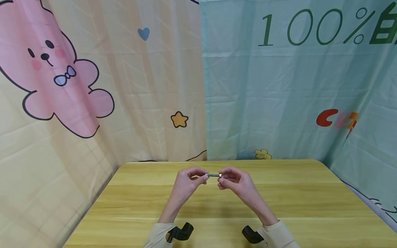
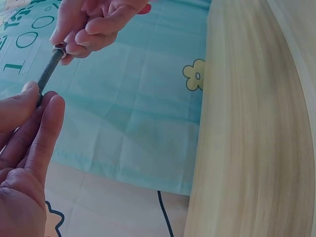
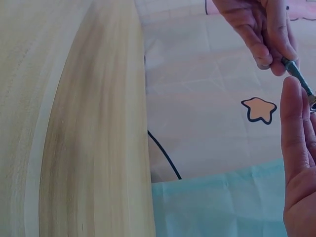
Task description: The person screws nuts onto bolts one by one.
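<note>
Between the two hands a metal bolt (image 1: 213, 175) is held lengthwise above the table, its threaded shank (image 2: 50, 70) bare in the middle. My left hand (image 1: 187, 181) pinches one end of it between thumb and fingertips. At the other end sits a shiny metal nut (image 2: 60, 48), which my right hand (image 1: 238, 181) grips with thumb and fingers. The right wrist view shows the bolt (image 3: 299, 78) slanting from the left fingertips down to the nut (image 3: 312, 100) by the right fingers. The left fingertips hide the bolt's far end.
Under both hands lies a wooden table (image 1: 139, 206). Printed curtains hang behind it, a cream one (image 1: 161, 75) on the left and a blue-green one (image 1: 263, 89) on the right. Black wrist devices (image 1: 183, 231) show near the cuffs.
</note>
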### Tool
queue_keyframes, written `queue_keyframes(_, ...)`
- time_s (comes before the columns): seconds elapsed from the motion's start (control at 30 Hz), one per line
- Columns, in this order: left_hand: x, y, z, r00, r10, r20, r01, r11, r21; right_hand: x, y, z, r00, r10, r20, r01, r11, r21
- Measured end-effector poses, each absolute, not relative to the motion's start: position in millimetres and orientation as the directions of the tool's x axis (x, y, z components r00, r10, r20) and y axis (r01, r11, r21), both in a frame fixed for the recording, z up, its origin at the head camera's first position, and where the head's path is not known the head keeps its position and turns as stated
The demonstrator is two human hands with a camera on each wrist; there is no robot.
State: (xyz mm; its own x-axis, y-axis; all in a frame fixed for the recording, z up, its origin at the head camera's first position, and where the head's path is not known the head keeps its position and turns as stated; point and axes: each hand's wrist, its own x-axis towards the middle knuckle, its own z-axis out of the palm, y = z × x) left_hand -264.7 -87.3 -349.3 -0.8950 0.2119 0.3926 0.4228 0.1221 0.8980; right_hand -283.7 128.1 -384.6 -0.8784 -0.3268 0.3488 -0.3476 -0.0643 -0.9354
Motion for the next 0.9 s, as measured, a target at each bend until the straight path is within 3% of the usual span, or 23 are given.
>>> queue_keyframes(0.37,-266.8,-85.0,-349.8,-0.887,0.23,0.4,0.434,0.12,0.893,-286.4,123.0,-386.6,-0.879,-0.312,0.361,-0.382,0.007,-0.924)
queue_keyframes(0.67,-266.5,-84.3,-350.9,-0.887,0.222,0.406,0.437,0.117,0.892,-285.5,124.5,-390.3,-0.799,-0.345,0.492,-0.523,-0.004,-0.852)
queue_keyframes(0.9,-264.3,-84.2,-353.7,-0.885,0.226,0.408,0.444,0.14,0.885,-286.0,124.3,-392.9,-0.819,-0.345,0.459,-0.488,-0.001,-0.873)
